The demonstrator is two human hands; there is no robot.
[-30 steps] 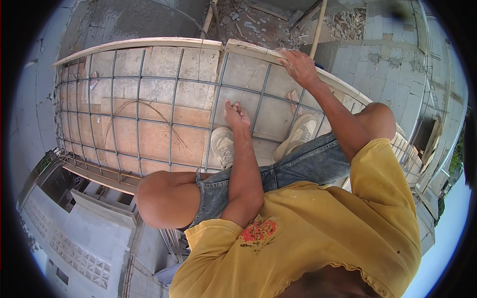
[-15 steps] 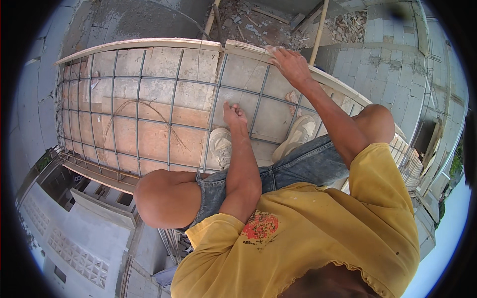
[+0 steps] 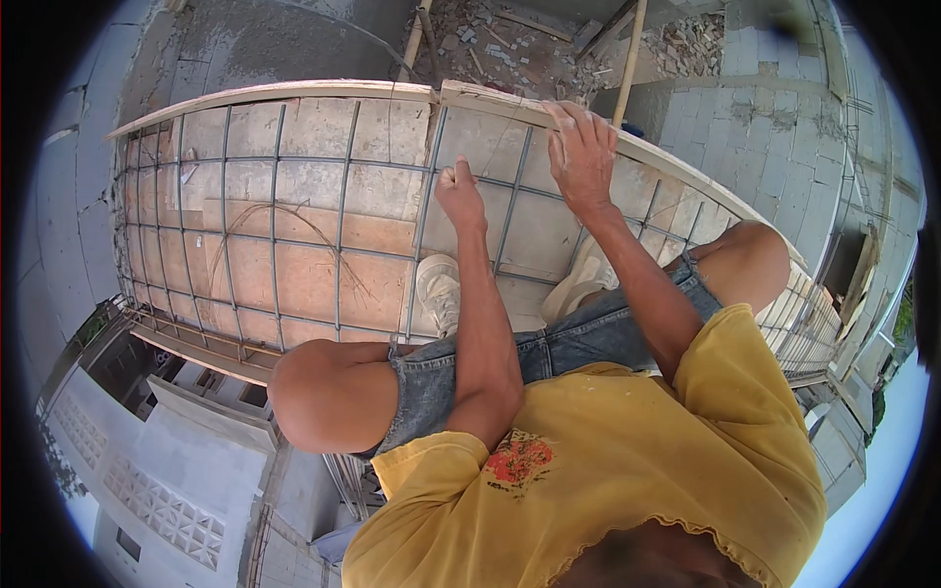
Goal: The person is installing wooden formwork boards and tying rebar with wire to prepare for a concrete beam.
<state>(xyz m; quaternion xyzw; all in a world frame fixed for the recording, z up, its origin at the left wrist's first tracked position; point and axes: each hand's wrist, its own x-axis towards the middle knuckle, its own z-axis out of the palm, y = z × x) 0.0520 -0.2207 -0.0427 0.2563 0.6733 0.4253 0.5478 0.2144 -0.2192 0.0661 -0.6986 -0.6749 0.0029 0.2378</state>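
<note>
Over a grid of steel reinforcing bars (image 3: 341, 201), my left hand (image 3: 461, 194) is closed in a fist, thumb up, close to a crossing of two bars. Whatever it may hold is hidden. A thin wire (image 3: 503, 140) shows faintly between my hands. My right hand (image 3: 585, 162) rests at the far edge board (image 3: 490, 99), fingers stretched out and their tips over the wood. The grid lies above formwork panels (image 3: 304, 274), some grey and some reddish. My shoes (image 3: 438, 292) stand among the bars between my bent knees.
A thin bent twig or wire bundle (image 3: 333, 250) lies on the panels at left. Beyond the edge board, rubble (image 3: 686, 47) lies on a lower floor, with upright poles (image 3: 630, 64) close by. Block walls (image 3: 760, 162) stand at right, and a pale building (image 3: 162, 470) is below left.
My left hand has moved away from me, up toward the bar crossing, still closed. The right hand has slid slightly right and nearer along the edge board, and its forearm has drawn inward.
</note>
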